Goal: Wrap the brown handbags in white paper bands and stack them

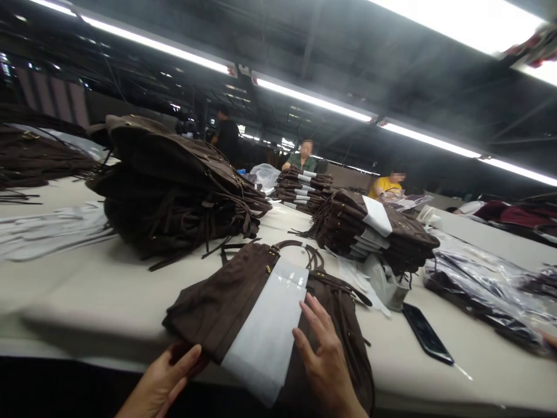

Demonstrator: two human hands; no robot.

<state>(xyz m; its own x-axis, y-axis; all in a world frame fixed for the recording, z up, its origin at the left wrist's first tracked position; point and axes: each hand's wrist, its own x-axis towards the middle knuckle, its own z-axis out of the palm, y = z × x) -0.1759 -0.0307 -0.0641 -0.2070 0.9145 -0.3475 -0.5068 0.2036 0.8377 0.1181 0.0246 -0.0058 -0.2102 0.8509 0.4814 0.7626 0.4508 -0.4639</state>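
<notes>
A dark brown handbag (217,299) lies flat at the table's front edge, its looped handles pointing away from me. Around its middle runs a white paper band (267,331). My left hand (167,371) pinches the bag's near left edge, thumb on top and the other fingers partly hidden underneath. Resting on the bag at the band's right edge, my right hand (324,354) is open with its fingers spread.
A tall pile of brown bags (183,191) stands behind on the left. Banded bags (348,226) are stacked at the right, near a black phone (426,334) and plastic-wrapped bags (483,296). White paper strips (56,232) lie far left. Several people work farther back.
</notes>
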